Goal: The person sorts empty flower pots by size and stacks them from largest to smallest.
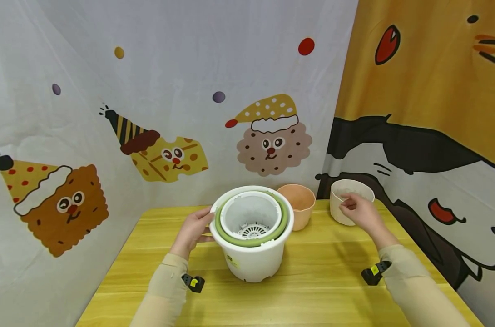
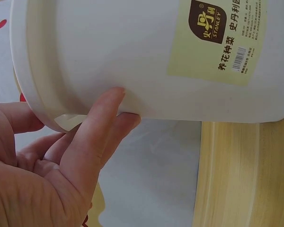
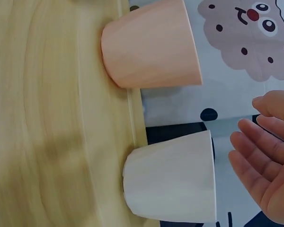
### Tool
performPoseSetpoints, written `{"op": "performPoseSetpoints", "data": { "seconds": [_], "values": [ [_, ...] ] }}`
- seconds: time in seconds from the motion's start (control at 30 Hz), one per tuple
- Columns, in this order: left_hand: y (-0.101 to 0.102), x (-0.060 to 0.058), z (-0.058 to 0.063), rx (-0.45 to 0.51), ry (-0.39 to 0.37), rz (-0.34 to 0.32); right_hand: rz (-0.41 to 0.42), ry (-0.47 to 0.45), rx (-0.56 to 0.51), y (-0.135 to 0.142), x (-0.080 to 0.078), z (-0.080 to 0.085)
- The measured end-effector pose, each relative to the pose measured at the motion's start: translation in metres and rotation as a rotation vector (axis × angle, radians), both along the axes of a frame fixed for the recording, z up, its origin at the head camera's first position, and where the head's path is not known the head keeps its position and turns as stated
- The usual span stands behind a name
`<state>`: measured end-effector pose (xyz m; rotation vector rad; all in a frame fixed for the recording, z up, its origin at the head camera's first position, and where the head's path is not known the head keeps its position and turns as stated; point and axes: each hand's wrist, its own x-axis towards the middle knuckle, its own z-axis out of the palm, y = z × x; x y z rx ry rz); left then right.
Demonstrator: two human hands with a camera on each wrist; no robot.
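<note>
A large white flowerpot is at the middle of the wooden table, with a green pot nested inside it and a smaller white pot with a slotted bottom innermost. My left hand grips the big pot's rim on its left side, thumb over the edge and fingers against the outer wall below. In the left wrist view the wall carries a pale green label. My right hand holds nothing; its relaxed fingers hover by the rim of a cream-white pot.
A peach pot stands behind and to the right of the nested pots, left of the cream-white one. Both are near the table's back edge. A printed cloth hangs right behind the wooden table, and another cartoon cloth runs along its right side.
</note>
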<state>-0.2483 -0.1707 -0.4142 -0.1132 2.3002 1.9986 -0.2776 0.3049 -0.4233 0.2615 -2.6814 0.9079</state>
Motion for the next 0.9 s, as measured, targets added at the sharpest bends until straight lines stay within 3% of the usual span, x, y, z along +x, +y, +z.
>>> {"op": "performPoseSetpoints", "data": {
  "seconds": [0.33,0.9],
  "values": [
    [0.0,0.001,0.001,-0.002,-0.001,0.002,-0.03,0.01,0.121,0.006,-0.008,0.004],
    [-0.001,0.0,0.0,0.004,0.0,-0.002,-0.081,0.004,0.241,0.015,-0.018,-0.008]
  ]
}}
